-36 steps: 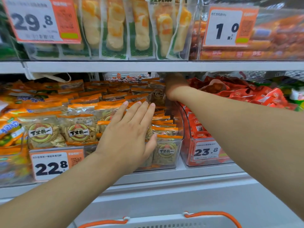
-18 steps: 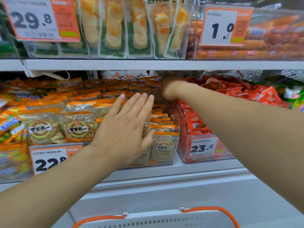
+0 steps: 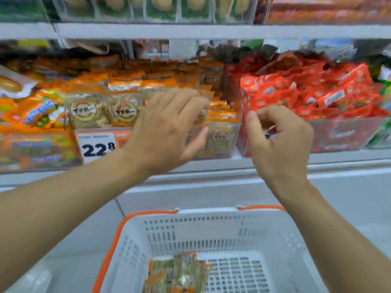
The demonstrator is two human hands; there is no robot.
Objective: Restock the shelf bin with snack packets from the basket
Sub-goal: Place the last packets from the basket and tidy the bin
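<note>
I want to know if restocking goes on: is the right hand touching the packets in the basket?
Apart. The head view shows the right hand up at shelf height, while the packets lie low in the basket, a clear gap between.
</note>
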